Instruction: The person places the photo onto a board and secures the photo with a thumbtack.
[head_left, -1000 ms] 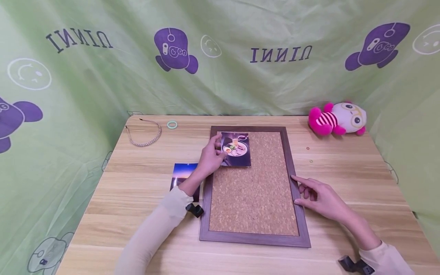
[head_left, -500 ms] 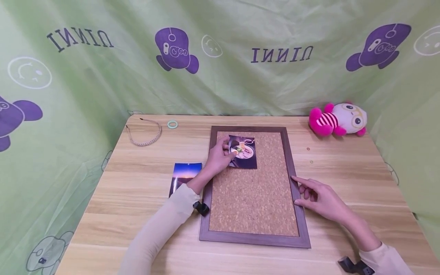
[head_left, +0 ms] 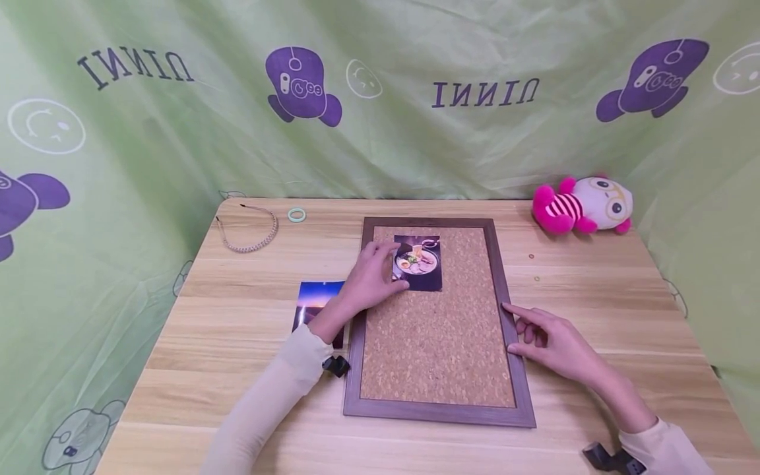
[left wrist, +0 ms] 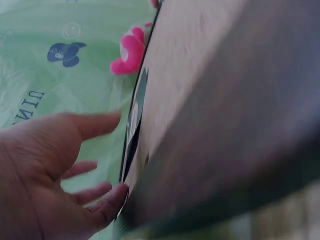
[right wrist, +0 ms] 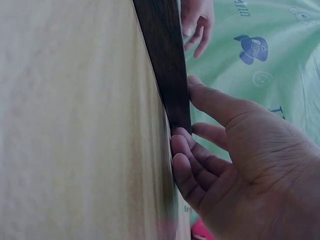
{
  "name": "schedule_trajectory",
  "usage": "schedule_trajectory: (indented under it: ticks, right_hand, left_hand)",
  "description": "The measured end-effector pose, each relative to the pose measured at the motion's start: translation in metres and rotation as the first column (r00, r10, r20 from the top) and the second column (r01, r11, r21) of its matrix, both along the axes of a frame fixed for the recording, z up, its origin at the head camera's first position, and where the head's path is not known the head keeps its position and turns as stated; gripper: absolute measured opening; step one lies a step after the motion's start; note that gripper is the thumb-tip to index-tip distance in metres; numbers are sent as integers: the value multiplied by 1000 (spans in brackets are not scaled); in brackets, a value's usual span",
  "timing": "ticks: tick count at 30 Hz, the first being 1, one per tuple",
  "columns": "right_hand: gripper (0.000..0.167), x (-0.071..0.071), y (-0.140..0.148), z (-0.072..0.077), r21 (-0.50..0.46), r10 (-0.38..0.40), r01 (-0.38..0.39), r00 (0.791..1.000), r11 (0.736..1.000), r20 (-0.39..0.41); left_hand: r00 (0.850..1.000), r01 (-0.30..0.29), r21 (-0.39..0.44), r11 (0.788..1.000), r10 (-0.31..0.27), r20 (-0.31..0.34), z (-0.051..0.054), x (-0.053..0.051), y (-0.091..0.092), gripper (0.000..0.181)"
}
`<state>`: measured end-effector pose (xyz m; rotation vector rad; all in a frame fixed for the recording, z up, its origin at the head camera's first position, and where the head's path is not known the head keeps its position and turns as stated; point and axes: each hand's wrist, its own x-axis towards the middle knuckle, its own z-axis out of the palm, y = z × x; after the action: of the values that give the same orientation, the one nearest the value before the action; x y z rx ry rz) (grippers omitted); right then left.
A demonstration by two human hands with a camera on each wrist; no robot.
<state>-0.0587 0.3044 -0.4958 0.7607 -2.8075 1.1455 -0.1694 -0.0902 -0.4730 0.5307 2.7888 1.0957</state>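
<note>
A square photo (head_left: 417, 263) of a noodle bowl lies on the upper left of a cork board (head_left: 436, 343) with a dark wooden frame. My left hand (head_left: 371, 277) is at the photo's left edge, thumb and fingers spread apart, gripping nothing. The left wrist view shows the photo (left wrist: 135, 120) curving slightly off the cork, beside my left hand (left wrist: 60, 175). My right hand (head_left: 552, 340) touches the frame's right side with index finger and thumb; in the right wrist view the other fingers of that hand (right wrist: 250, 160) are bent against the table beside the frame (right wrist: 162, 55).
Partly under my left forearm lies a sunset photo (head_left: 315, 305). A beaded headband (head_left: 255, 247) and a mint-green ring (head_left: 297, 215) sit at the back left. A pink and white plush toy (head_left: 582, 206) lies at the back right, with two tiny rings (head_left: 531, 256) nearer the frame.
My left hand moved the noodle photo rightward on the cork, then let go and drew back a little to the left, fingers spreading. My right hand has stayed on the frame.
</note>
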Motion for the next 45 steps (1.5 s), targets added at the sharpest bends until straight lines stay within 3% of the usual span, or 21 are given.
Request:
schedule_trajectory:
  ticks: [2, 5, 9, 16, 26, 39, 45]
  right_hand:
    - [74, 0, 0, -1, 4, 0, 0, 1000, 1000, -2]
    - [74, 0, 0, -2, 7, 4, -4, 1000, 1000, -6]
    - [73, 0, -1, -2, 5, 7, -7, 1000, 1000, -15]
    - [73, 1, -1, 0, -7, 2, -2, 1000, 1000, -23]
    - [74, 2, -1, -1, -14, 6, -7, 999, 1000, -34]
    - [69, -7, 2, 6, -4, 10, -10, 1000, 1000, -17]
    - [55, -19, 9, 14, -2, -93, 93, 995, 996, 33]
  left_hand:
    - [995, 86, -87, 992, -90, -35, 0, -4, -7, 95]
    - [975, 203, -176, 963, -215, -48, -1, -11, -18, 103]
    - [959, 273, -230, 934, -284, -16, -7, -19, -30, 103]
    - [950, 295, -254, 921, -310, -23, -17, -21, -34, 89]
    - [940, 301, -314, 901, -335, -61, -17, -19, -28, 82]
    - [945, 297, -276, 914, -323, -52, -19, -18, -25, 79]
    - [947, 297, -231, 926, -317, -51, -22, -17, -26, 78]
